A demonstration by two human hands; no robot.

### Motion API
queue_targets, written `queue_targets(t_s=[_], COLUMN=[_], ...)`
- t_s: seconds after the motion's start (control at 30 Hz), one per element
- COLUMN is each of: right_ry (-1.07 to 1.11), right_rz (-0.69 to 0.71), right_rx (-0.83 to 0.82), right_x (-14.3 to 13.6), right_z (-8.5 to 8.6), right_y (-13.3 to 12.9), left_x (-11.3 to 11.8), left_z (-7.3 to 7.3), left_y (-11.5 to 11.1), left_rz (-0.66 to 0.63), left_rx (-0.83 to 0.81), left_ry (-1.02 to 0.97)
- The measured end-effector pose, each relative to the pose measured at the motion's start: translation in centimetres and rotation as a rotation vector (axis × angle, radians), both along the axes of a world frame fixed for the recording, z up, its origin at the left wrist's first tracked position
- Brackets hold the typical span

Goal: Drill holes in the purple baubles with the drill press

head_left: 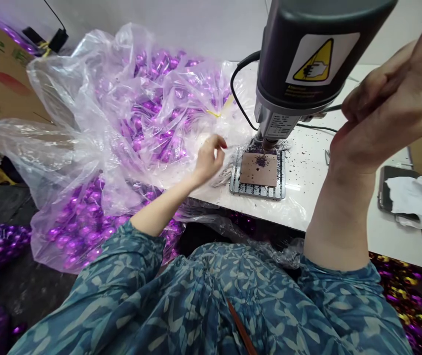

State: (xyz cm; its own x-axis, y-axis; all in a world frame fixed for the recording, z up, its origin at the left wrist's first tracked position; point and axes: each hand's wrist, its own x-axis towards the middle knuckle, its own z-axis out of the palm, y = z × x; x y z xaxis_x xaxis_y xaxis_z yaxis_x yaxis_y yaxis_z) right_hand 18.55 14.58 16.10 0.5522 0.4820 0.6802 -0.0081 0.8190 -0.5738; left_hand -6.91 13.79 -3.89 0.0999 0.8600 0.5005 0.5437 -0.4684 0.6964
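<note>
Left hand (211, 159) out over the near-left side of the work, thumb and forefinger curled towards each other; whether anything sits pinched between them I can't tell; right hand (399, 101) up high on the right, fingers bent in where a thin rod (332, 108) leaves the machine (307, 54), though whether they close on it is hidden from here; between the two, the wooden board (249, 175) lies flat on the slotted metal base (257, 191), under the machine's chuck (269, 144), a dark hole (257, 169) near its middle and dark shavings (260, 160) on top; looks like a pause in drilling, and the next move would seem to call for a piece set squarely over that hole, fingertips well clear; further left, purple balls (159, 106) crowd a clear plastic bag (88, 116); now the labels: a yellow warning triangle (313, 61) with a hand on it, on the machine's front, the small print below unreadable; the plate (279, 125) lower down too fine to make out; far left, a cardboard box (11, 86) with green lettering too soft to read and a red oval.
</note>
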Motion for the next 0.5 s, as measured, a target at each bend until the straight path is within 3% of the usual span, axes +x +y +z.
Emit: queue_targets(t_s=[0.1, 0.2, 0.33, 0.5], right_ry=[0.009, 0.031, 0.052, 0.002], right_rz=[0.051, 0.100, 0.093, 0.089], right_rx=[0.061, 0.090, 0.119, 0.085], right_x=[-0.1, -0.2, -0.1, 0.1], right_z=[0.0, 0.0, 0.1, 0.0], right_y=[0.1, 0.0, -0.2, -0.4], left_x=[-2.5, -3.8, -3.7, -2.4], left_z=[1.9, 2.5, 2.3, 1.9], left_y=[7.9, 12.0, 13.8, 16.3], left_rz=[0.245, 0.309, 0.200, 0.191], left_rx=[-0.371, -0.523, -0.443, -0.241], left_ry=[0.071, 0.208, 0.338, 0.263])
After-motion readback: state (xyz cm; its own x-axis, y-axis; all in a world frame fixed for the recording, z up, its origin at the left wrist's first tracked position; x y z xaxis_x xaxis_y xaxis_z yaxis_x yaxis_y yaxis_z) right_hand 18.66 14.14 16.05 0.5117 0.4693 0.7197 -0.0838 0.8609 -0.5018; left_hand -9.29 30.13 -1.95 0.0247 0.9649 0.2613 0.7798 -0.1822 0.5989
